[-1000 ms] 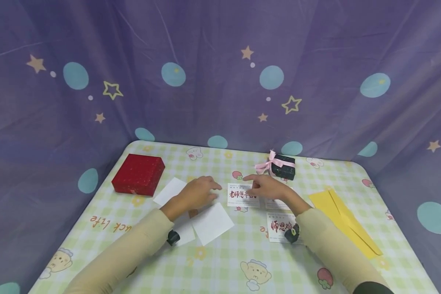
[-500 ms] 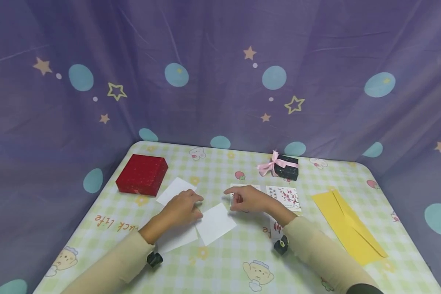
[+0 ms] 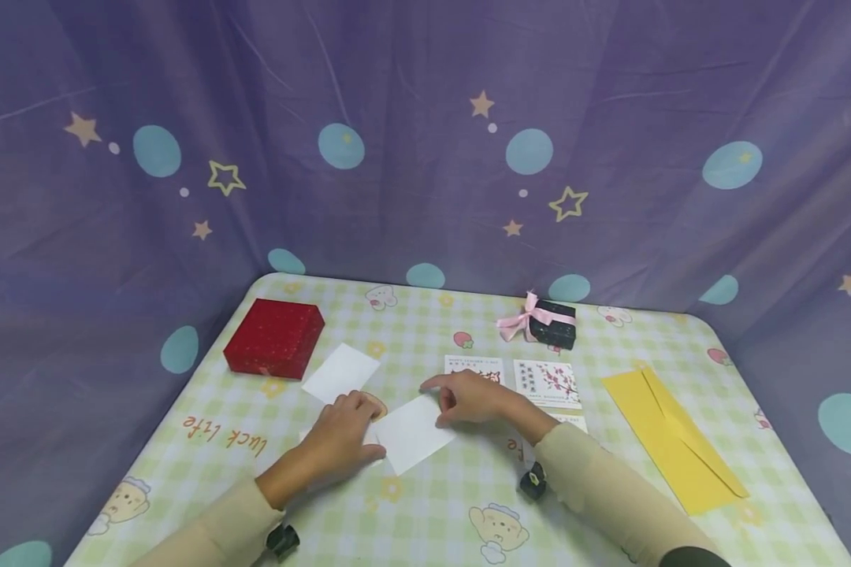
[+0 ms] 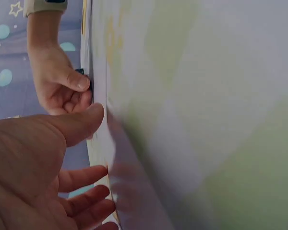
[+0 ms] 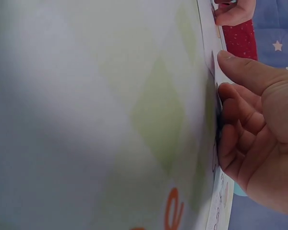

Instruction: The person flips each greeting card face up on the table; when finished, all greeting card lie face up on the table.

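Observation:
Two white blank cards lie in the middle of the table: one at the back left (image 3: 340,372), another white card (image 3: 414,441) between the hands. A third card is mostly hidden under my left hand (image 3: 336,437), whose thumb and fingers lie spread at that card's right edge. In the left wrist view the left hand's fingertips (image 4: 93,201) rest along a pale edge. My right hand (image 3: 471,398) is over the right corner of the middle card, index finger extended leftward and the other fingers bent; its thumb (image 5: 240,67) stands apart from the fingers in the right wrist view.
Right of the hands lie a red-lettered card (image 3: 473,364), a blossom-printed card (image 3: 546,383) and a third card partly under the right sleeve. Farther out are a red box (image 3: 273,339), a small black box with pink ribbon (image 3: 555,329) and a yellow envelope (image 3: 674,441).
My left hand has moved left and toward the body, onto the near left card. The right hand has moved left from the printed cards to the middle white card, uncovering the blossom card.

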A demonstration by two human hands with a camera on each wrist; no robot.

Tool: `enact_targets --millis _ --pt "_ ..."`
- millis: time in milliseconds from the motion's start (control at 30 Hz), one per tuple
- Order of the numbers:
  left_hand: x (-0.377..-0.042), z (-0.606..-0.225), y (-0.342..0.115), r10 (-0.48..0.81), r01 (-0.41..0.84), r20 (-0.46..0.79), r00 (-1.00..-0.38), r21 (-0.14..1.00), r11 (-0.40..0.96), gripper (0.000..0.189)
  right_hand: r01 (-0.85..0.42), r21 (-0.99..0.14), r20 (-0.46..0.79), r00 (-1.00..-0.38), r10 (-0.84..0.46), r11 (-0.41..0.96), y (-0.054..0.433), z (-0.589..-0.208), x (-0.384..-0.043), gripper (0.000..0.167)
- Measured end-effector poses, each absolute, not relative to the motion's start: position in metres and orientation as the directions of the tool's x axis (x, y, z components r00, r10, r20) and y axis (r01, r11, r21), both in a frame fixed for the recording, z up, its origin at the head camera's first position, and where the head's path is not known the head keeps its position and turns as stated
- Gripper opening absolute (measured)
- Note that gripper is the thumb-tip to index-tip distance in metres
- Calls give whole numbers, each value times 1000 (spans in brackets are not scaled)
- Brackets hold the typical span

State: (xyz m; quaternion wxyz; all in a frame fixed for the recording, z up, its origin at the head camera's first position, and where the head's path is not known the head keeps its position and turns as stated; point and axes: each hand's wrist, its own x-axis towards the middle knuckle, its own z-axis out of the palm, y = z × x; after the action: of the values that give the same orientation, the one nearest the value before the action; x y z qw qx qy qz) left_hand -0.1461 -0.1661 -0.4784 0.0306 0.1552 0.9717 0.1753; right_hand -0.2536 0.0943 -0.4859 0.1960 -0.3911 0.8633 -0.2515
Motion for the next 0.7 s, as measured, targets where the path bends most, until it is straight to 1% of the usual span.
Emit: enact_targets --millis 167,300,600,700 --pt "-144 -483 -162 278 263 5 -961 342 902 47 -578 -567 -144 -632 -761 587 93 -488 -254 54" --pt "-146 -481 -160 264 247 -3 -964 340 907 45 -550 -572 -165 -650 -742 609 92 -488 -253 51" --pt "-151 -474 -156 229 170 -97 -969 413 895 44 -486 -604 -218 -662 -717 632 88 -483 -254 53" --pt "-155 -474 -156 228 154 -133 -965 420 894 44 -476 -608 -229 -661 -714 635 88 -482 -254 54"
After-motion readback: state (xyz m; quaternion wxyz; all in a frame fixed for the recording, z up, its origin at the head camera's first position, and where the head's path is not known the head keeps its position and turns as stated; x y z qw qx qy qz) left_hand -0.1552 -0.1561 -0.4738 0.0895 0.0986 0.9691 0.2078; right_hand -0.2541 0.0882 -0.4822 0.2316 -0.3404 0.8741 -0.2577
